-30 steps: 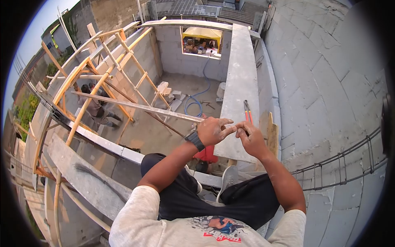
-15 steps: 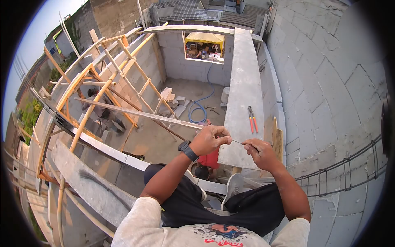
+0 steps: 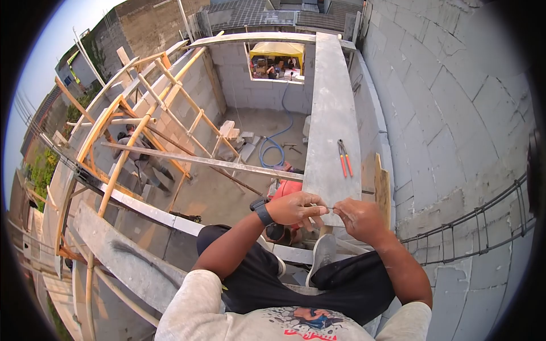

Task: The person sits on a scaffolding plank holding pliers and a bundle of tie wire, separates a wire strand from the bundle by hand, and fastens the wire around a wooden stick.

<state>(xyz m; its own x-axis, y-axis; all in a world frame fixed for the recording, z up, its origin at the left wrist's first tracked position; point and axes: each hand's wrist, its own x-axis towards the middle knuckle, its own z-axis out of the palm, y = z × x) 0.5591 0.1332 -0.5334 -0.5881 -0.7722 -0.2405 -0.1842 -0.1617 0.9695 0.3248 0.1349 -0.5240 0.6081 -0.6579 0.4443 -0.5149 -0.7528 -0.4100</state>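
Note:
My left hand (image 3: 296,208), with a dark watch on its wrist, pinches one side of a short thin wire (image 3: 330,209). Close by on the right, the fingertips of my right hand (image 3: 359,218) are closed on the same wire, and little of it shows between them. Both hands are over the near end of a long grey plank (image 3: 334,102). Farther along that plank lie red-handled pincers (image 3: 345,159), untouched. A bundle of thin dark wires (image 3: 142,258) rests on another board at the lower left.
Below sits a person in red (image 3: 284,187); another person (image 3: 147,158) stands at left by a bamboo ladder (image 3: 196,122). A blue hose (image 3: 272,153) lies on the floor. A rebar cage (image 3: 472,219) runs along the block wall (image 3: 449,113) at right.
My hands have come closer together and slightly lower, with less wire showing between them. The view has shifted a little. The person in red below has moved up beside the plank.

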